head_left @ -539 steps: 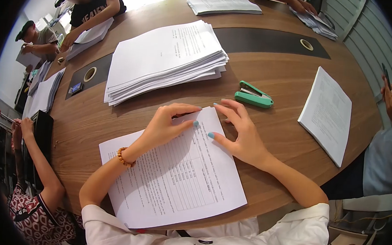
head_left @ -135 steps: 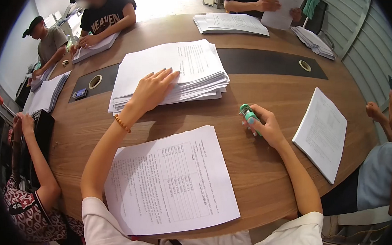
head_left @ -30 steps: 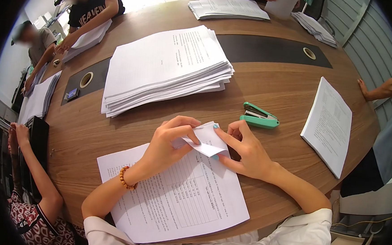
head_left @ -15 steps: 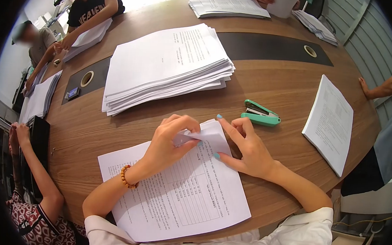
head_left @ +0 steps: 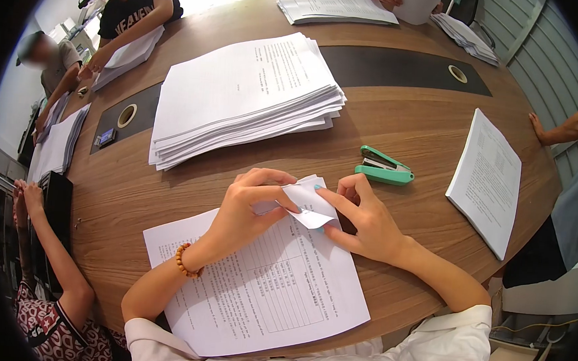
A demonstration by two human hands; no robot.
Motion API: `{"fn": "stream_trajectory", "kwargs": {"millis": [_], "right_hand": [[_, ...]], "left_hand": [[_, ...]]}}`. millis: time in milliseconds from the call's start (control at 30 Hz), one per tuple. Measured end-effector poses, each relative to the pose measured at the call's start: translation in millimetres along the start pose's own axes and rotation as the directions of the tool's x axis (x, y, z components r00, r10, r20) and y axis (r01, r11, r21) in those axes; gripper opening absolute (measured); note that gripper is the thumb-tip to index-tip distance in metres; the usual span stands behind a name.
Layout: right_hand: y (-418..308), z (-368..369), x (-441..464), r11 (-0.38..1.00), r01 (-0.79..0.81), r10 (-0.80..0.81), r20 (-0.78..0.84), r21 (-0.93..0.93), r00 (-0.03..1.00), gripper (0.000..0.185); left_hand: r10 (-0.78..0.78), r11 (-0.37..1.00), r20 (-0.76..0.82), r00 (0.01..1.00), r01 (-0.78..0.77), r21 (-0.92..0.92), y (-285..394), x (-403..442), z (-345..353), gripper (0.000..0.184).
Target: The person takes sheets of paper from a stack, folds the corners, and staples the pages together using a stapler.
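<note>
Printed sheets of paper [head_left: 254, 311] lie at the table's front edge, with a ruled table printed on the top page. My left hand [head_left: 251, 205], a beaded bracelet [head_left: 187, 260] at its wrist, is closed on the upper edge of these sheets. Part of that edge curls up and folds over between my two hands. At the right corner, my right hand [head_left: 369, 225] pinches the lifted paper between thumb and forefinger. Just beyond the right hand, a green stapler [head_left: 385, 173] rests on the wood, touched by neither hand.
A thick stack of papers [head_left: 240, 105] sits beyond my hands. Another printed stack [head_left: 487, 183] lies to the right, near a person's hand [head_left: 538, 129] on the table edge. Other people handle papers at the far left and back. A small blue-screened device [head_left: 106, 137] is at left.
The top corner of the paper has been lifted and folded over between my hands. My right forefinger and thumb have closed in on it. The stapler and stacks have stayed put.
</note>
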State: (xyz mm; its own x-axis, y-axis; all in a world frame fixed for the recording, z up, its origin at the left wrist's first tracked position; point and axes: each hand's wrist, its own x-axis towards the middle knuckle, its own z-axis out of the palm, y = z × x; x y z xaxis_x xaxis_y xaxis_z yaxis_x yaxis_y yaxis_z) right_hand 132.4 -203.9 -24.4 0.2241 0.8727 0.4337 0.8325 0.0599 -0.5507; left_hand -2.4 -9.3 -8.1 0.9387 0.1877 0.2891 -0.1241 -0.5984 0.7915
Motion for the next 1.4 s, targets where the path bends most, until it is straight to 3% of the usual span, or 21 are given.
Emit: {"fn": "stream_trajectory", "kwargs": {"millis": [300,400,467,833,1100,1167,1300,1400], "right_hand": [[-8,-2,3,0.997,-0.071,0.071,-0.043,0.002,0.997,0.055],[-3,-1,1,0.998,-0.065,0.065,-0.03,-0.011,0.997,0.053],[-1,0,0,0.998,-0.053,0.053,-0.006,-0.026,0.999,0.052],[-2,1,-1,0.999,0.036,-0.036,-0.025,-0.023,0.999,0.048],[-3,0,0,0.999,-0.047,0.046,-0.042,-0.019,0.998,0.051],[-2,1,0,0.999,-0.039,0.039,-0.013,-0.018,0.999,0.05],[0,2,0,1.0,-0.012,0.012,-0.028,-0.025,1.0,0.047],[0,2,0,0.999,0.021,-0.022,-0.042,-0.025,0.999,0.046]], "left_hand": [[-0.018,1.0,-0.002,1.0,0.018,0.011,5,1,1,0.02],[-0.131,0.979,-0.041,0.99,0.123,-0.161,4,1,2,0.02],[0.028,0.998,0.037,0.999,-0.03,0.056,1,1,-2,0.02],[0.048,0.995,0.014,0.999,-0.049,0.081,0,0,-2,0.02],[-0.022,0.999,0.01,1.0,0.022,-0.039,5,0,0,0.02],[-0.028,0.999,-0.025,0.999,0.028,0.024,9,0,-1,0.021],[-0.071,0.997,-0.005,0.997,0.071,-0.017,6,-1,-2,0.023],[-0.007,0.992,0.061,0.998,0.0,0.122,1,-2,-1,0.025]]}}
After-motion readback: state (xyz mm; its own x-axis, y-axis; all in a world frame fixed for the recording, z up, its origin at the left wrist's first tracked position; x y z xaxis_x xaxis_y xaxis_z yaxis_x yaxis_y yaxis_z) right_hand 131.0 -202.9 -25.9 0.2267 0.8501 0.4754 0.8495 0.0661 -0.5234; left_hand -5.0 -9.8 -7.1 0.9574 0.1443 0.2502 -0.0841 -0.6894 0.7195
